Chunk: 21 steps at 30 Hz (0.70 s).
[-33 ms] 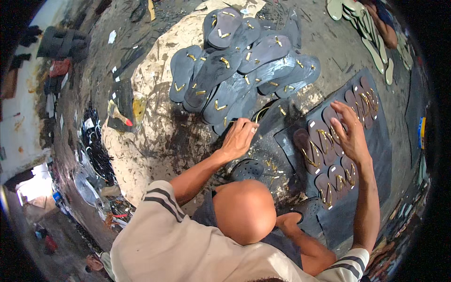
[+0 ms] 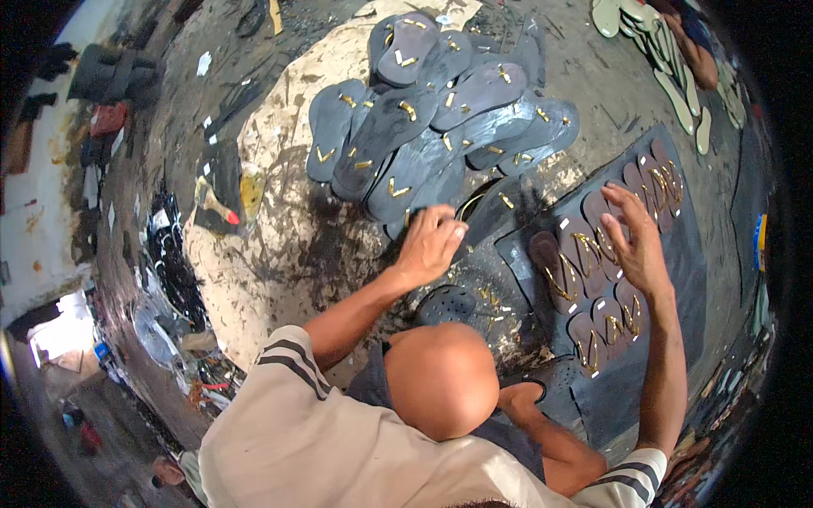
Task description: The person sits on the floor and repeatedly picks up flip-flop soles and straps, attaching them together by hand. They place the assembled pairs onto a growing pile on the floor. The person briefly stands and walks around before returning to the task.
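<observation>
Over dark soles (image 2: 440, 127), left hand (image 2: 430, 245) curled on one, right hand (image 2: 633, 241) spread, touching strapped soles (image 2: 593, 254).

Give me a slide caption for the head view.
Left hand on piled dark sandal soles; right hand over strapped sandals.

The left hand (image 2: 430, 244) covers whatever lies under its curled fingers at the near edge of the heap of dark sandals (image 2: 440, 127), so a grip cannot be told. The right hand (image 2: 637, 245) hides part of the brown sandals (image 2: 593, 279) laid on the dark sheet (image 2: 703, 271), and the person's own head (image 2: 440, 379) and shoulders block the ground just below. At the top right, a row of pale soles (image 2: 677, 85) and another person's arm (image 2: 690, 42) are cut off by the rim, and the clutter on the left (image 2: 169, 271) is too small to identify.
</observation>
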Each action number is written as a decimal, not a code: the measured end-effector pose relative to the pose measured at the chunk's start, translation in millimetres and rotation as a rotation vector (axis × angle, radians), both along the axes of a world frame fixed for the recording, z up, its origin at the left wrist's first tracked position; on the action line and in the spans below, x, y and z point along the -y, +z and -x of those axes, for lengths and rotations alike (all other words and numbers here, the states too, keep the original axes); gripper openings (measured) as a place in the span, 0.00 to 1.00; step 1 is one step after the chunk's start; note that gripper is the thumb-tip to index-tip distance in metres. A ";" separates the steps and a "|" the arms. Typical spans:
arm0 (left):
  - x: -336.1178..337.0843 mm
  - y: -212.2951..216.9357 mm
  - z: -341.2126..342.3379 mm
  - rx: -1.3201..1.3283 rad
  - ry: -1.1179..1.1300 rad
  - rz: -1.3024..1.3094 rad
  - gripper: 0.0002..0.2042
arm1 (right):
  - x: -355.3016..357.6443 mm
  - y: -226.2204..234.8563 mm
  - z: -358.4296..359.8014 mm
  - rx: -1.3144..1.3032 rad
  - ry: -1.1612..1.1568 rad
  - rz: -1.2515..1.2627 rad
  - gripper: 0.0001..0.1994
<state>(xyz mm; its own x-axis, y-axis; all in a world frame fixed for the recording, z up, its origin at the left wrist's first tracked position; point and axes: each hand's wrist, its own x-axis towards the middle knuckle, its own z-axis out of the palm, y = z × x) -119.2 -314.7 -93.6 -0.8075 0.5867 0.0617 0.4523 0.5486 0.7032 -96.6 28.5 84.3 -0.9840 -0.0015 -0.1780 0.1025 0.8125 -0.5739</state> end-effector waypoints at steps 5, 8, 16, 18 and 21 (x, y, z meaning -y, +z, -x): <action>19.1 68.7 147.0 -0.369 0.491 0.176 0.23 | -23.4 9.8 -5.7 -0.028 -0.058 0.036 0.16; 56.0 46.5 192.6 -0.034 0.490 0.423 0.39 | -27.0 19.3 -6.4 -0.117 -0.022 -0.008 0.16; -34.2 195.3 109.3 0.176 0.227 -0.042 0.20 | -33.7 24.7 -50.7 -0.015 -0.155 0.379 0.19; -80.6 202.1 85.8 0.184 -0.060 -0.038 0.24 | -15.7 22.6 -44.2 -0.066 -0.177 0.586 0.25; -144.5 209.8 48.0 0.562 -0.341 -0.338 0.27 | -12.9 28.5 -37.3 -0.029 -0.234 0.845 0.19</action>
<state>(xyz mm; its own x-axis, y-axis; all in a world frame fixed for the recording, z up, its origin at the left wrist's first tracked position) -167.2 -170.2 116.1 -0.5468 0.8329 -0.0859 0.0811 0.1548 0.9846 -59.3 41.5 112.8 -0.9797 0.0811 -0.1835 0.1896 0.0747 -0.9790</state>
